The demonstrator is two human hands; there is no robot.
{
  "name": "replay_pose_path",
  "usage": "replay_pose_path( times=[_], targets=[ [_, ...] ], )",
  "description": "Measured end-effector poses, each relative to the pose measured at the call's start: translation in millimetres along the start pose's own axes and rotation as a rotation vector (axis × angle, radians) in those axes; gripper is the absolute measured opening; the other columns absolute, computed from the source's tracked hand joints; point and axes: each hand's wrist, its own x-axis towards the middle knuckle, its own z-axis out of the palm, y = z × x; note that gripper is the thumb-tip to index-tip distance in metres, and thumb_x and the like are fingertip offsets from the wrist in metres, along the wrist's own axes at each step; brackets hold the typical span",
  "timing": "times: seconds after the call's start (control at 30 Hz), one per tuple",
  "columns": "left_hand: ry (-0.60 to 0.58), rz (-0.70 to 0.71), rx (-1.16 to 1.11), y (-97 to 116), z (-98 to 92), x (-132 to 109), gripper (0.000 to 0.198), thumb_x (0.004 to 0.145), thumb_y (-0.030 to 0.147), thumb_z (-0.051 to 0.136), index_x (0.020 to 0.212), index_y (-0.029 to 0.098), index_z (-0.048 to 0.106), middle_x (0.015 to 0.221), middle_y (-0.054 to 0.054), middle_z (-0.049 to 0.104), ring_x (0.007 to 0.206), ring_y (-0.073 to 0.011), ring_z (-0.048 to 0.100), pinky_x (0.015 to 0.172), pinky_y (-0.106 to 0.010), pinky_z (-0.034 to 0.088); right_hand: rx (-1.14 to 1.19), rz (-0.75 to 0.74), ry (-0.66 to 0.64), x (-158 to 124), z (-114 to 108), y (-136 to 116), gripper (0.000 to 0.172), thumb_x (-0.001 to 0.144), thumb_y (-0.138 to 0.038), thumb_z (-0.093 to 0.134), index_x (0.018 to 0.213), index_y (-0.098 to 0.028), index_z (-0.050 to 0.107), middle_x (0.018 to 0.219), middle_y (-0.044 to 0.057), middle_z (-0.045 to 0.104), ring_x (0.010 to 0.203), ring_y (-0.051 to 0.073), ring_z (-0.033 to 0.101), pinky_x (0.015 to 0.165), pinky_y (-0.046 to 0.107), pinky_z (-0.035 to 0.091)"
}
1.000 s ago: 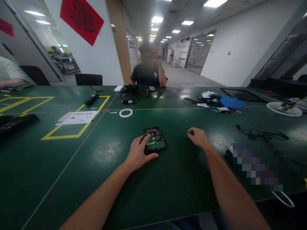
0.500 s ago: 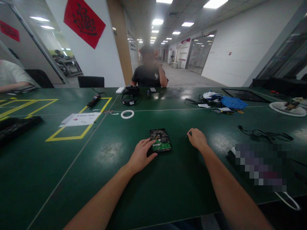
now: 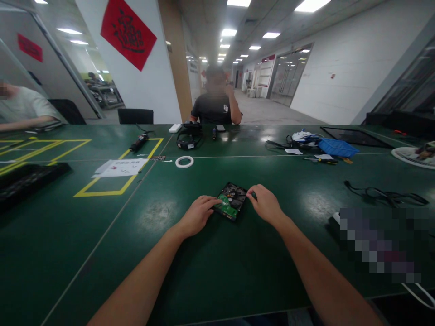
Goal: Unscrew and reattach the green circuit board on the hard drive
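A hard drive [image 3: 231, 199] lies on the green table with its green circuit board facing up, turned at an angle. My left hand [image 3: 199, 215] grips its left edge, fingertips over the board and the thumb mostly hidden. On the other side, my right hand [image 3: 265, 203] is closed in a pinch around a small dark tool that looks like a screwdriver [image 3: 253, 194]. Its thin end points left at the drive's upper right part. Whether the tip touches a screw is too small to tell.
A white ring [image 3: 184, 162] lies beyond the drive on the left, near a paper sheet [image 3: 120, 168]. Black cables [image 3: 384, 194] and a blue tray [image 3: 338, 147] are to the right. One person [image 3: 217, 106] sits across the table, another [image 3: 29, 108] at far left.
The hard drive has turned clockwise under my left hand. My right hand has moved left with the screwdriver, from beside the drive to its right edge. The view has shifted slightly left.
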Motion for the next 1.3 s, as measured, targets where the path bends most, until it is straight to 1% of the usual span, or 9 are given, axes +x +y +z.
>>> replay_pose_path(
  times=[0.13,0.2,0.3,0.37,0.5,0.6,0.77,0.9,1.3],
  targets=[
    [0.004,-0.056,0.01,16,3.9,-3,0.053,0.093,0.017,0.049,0.145,0.028,0.049,0.142,-0.009,0.053,0.133,-0.0263,0.048,0.113,-0.049,0.04,-0.075,0.076,-0.034,0,0,17,0.014,0.098,-0.027,0.053,0.099,-0.023,0.066,0.104,0.006,0.064,0.087,0.02,0.063,0.071,0.031,0.044],
    [0.055,-0.108,0.058,29,12.0,-3,0.05,0.096,0.035,0.053,0.145,0.025,0.049,0.141,-0.012,0.051,0.132,-0.0304,0.047,0.111,-0.053,0.04,-0.084,0.082,-0.028,0,1,20,0.014,0.098,-0.027,0.053,0.1,-0.023,0.066,0.104,0.006,0.064,0.087,0.02,0.063,0.07,0.03,0.043],
    [0.124,-0.162,0.16,46,26.8,1,0.073,0.082,0.065,0.066,0.142,0.026,0.052,0.142,-0.017,0.046,0.13,-0.0397,0.044,0.106,-0.059,0.039,-0.081,0.069,-0.035,0,2,16,0.014,0.099,-0.029,0.053,0.101,-0.023,0.066,0.105,0.007,0.064,0.087,0.02,0.063,0.07,0.03,0.043],
    [0.157,-0.187,0.211,52,35.0,4,0.08,0.074,0.071,0.071,0.14,0.028,0.054,0.139,-0.017,0.047,0.128,-0.0416,0.044,0.105,-0.06,0.039,-0.086,0.058,-0.045,0,4,11,0.015,0.099,-0.029,0.053,0.101,-0.022,0.066,0.106,0.007,0.063,0.087,0.02,0.063,0.07,0.03,0.043],
    [0.177,-0.222,0.261,50,41.7,6,0.076,0.072,0.061,0.077,0.138,0.029,0.056,0.136,-0.016,0.048,0.125,-0.0414,0.046,0.102,-0.06,0.04,-0.108,0.035,-0.052,-1,4,4,0.014,0.099,-0.029,0.053,0.102,-0.023,0.065,0.106,0.006,0.063,0.086,0.019,0.063,0.068,0.029,0.042],
    [0.144,-0.183,0.233,43,35.9,4,0.075,0.072,0.051,0.079,0.14,0.027,0.056,0.142,-0.017,0.046,0.129,-0.0425,0.044,0.104,-0.06,0.04,-0.1,0.009,-0.035,-2,1,-1,0.014,0.1,-0.03,0.053,0.102,-0.024,0.065,0.105,0.005,0.062,0.085,0.019,0.062,0.066,0.029,0.042],
    [-0.065,0.031,0.094,33,12.5,-4,0.077,0.075,0.039,0.076,0.147,0.031,0.05,0.157,-0.012,0.035,0.141,-0.0381,0.037,0.115,-0.056,0.034,-0.087,-0.096,-0.029,-1,-2,-18,0.012,0.099,-0.028,0.055,0.103,-0.025,0.066,0.104,0.005,0.061,0.085,0.018,0.061,0.068,0.029,0.043],
    [-0.169,0.099,0.011,32,1.5,-7,0.077,0.075,0.035,0.076,0.147,0.035,0.049,0.162,-0.007,0.029,0.146,-0.0363,0.032,0.119,-0.056,0.03,-0.066,-0.159,-0.05,1,1,-32,0.01,0.096,-0.023,0.057,0.098,-0.024,0.067,0.103,0.005,0.061,0.09,0.018,0.061,0.071,0.029,0.044],
    [-0.18,0.086,-0.03,34,0.7,-7,0.078,0.074,0.033,0.077,0.147,0.033,0.05,0.158,-0.008,0.028,0.144,-0.0374,0.033,0.119,-0.054,0.032,-0.095,-0.198,-0.104,-3,9,-45,0.013,0.097,-0.023,0.055,0.096,-0.018,0.067,0.102,0.008,0.063,0.093,0.018,0.06,0.079,0.03,0.047]
  ],
)
